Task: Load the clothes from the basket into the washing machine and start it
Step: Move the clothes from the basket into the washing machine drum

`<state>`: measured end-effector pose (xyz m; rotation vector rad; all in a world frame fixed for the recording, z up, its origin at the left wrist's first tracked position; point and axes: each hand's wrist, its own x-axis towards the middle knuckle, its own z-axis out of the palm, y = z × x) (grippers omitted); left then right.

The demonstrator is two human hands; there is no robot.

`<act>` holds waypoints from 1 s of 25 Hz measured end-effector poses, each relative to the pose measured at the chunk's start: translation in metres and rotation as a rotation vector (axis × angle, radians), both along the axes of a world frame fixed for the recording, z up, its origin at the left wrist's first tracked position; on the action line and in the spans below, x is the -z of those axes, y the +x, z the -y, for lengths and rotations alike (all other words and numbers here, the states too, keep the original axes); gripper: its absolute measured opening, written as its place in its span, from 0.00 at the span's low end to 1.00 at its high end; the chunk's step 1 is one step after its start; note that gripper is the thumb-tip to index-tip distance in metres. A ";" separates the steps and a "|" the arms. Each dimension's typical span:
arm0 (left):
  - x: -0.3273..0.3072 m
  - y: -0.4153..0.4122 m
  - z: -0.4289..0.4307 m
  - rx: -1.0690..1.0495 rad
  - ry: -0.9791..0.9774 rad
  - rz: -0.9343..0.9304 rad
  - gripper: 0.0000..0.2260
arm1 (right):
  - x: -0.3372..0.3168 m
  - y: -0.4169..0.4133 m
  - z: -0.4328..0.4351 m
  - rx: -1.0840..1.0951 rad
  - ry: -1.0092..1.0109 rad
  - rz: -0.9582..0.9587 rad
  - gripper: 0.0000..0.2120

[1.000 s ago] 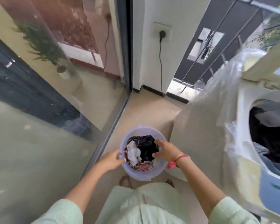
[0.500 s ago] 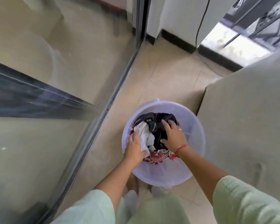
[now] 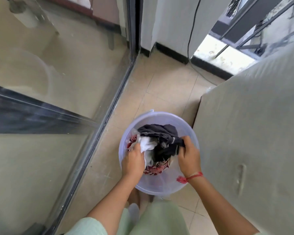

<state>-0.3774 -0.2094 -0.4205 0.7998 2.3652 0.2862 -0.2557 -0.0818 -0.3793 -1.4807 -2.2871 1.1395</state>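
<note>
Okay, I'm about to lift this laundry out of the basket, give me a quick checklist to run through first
1. Left hand grip on the white cloth: ok, fingers curl into it.
2. Right hand grip on the dark garment: ok, it pinches the edge.
3. Red patterned cloth gathered up: not ok, it lies under the others and neither hand plainly holds it.
4. Basket upright on the tiled floor: ok.
5. Washing machine open to load: cannot tell, only its covered side shows.
6. Power cable out of the way: ok, it hangs by the far wall, apart from the basket.
</note>
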 end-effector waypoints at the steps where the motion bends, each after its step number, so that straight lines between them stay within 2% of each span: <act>1: -0.024 -0.003 0.000 0.038 0.002 -0.020 0.13 | -0.027 0.003 -0.001 0.059 0.033 -0.046 0.08; 4: -0.115 -0.012 -0.008 0.159 0.125 -0.124 0.09 | -0.118 0.010 -0.016 0.182 0.135 -0.149 0.11; 7: -0.205 -0.011 -0.011 0.277 0.338 -0.230 0.11 | -0.225 0.010 -0.022 0.145 0.255 -0.269 0.11; 10: -0.299 -0.019 -0.011 0.179 0.572 -0.187 0.06 | -0.333 0.011 -0.018 0.113 0.465 -0.322 0.08; 13: -0.383 -0.032 -0.017 0.002 0.717 -0.215 0.11 | -0.414 0.011 -0.023 0.141 0.636 -0.257 0.04; 17: -0.472 -0.044 -0.031 -0.087 1.031 -0.165 0.13 | -0.492 0.016 -0.026 0.213 0.714 -0.483 0.02; 19: -0.505 -0.044 -0.041 0.036 1.164 -0.198 0.15 | -0.519 0.020 -0.024 0.117 0.826 -0.541 0.06; 22: -0.545 -0.033 -0.054 0.359 1.184 -0.334 0.25 | -0.553 0.028 -0.024 -0.114 1.233 -0.358 0.09; 25: -0.572 -0.018 -0.067 0.502 1.211 -0.462 0.34 | -0.577 0.044 -0.032 -0.178 1.532 -0.222 0.17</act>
